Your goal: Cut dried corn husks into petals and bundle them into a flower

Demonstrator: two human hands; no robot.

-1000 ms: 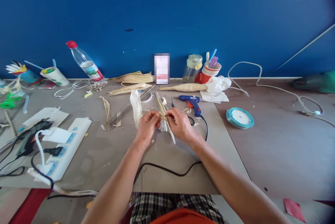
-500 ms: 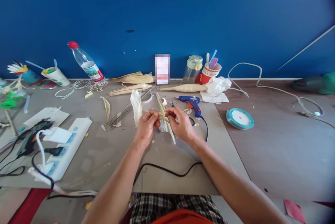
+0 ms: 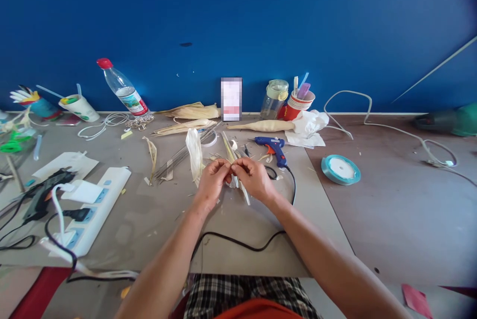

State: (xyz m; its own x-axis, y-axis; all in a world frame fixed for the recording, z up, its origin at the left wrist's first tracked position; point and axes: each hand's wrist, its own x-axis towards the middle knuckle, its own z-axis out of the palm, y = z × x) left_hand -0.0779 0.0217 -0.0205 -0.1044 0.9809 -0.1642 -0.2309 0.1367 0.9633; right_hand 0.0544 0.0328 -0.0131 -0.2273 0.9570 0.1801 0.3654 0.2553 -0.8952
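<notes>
Straw-coloured husk lies on the worktop [image 3: 141,224] in front of me: one long strip [image 3: 227,145] slants beneath the left hand [image 3: 212,182] and right hand [image 3: 256,180]. Half a second ago I could see a gap between them, bridged by a short strip; now they have drawn in until their fingertips meet. To me that suggests finer handling of the short strip, a press or a twist perhaps. Both sets of fingers are pinched together, apparently on that strip, right above the long one.

From where I stand the knuckles cover most of what they grip, so I can't tell how the short strip lies or whether it joins anything. A white pleated piece [image 3: 233,183] shows only partly below. Beside the right hand lies a blue glue gun [image 3: 275,146], its black cord [image 3: 295,187] disappearing under the right arm [image 3: 316,234]. The phone-like screen [image 3: 231,99] is blurred beyond reading.
</notes>
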